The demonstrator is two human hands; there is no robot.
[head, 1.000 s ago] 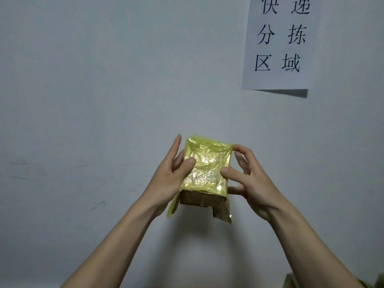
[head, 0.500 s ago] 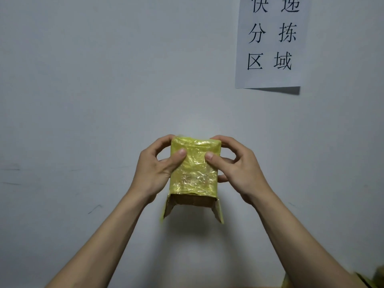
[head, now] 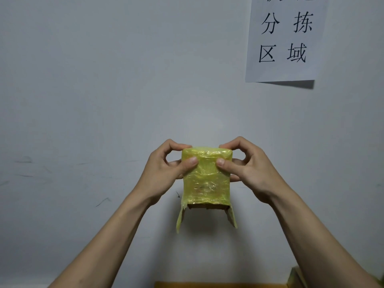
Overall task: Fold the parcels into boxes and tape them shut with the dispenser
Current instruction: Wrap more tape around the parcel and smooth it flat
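Note:
A small cardboard box (head: 206, 183) wrapped in shiny yellow tape is held up in front of the wall. Its two lower flaps hang open, one at each bottom corner, and bare brown card shows between them. My left hand (head: 166, 171) grips the box's upper left side, thumb pressed on the front face and fingers curled over the top edge. My right hand (head: 247, 169) grips the upper right side the same way. No tape dispenser is in view.
A grey-white wall (head: 104, 100) fills the view, with a paper sign (head: 284, 42) bearing printed characters at the upper right. A brown cardboard edge (head: 218, 284) shows at the bottom, and a yellow-taped piece (head: 296, 279) at the bottom right corner.
Both hands slid up the box and their fingers curled over its top edge. The box turned squarer to me and shifted slightly left; its lower flaps now hang open on both sides.

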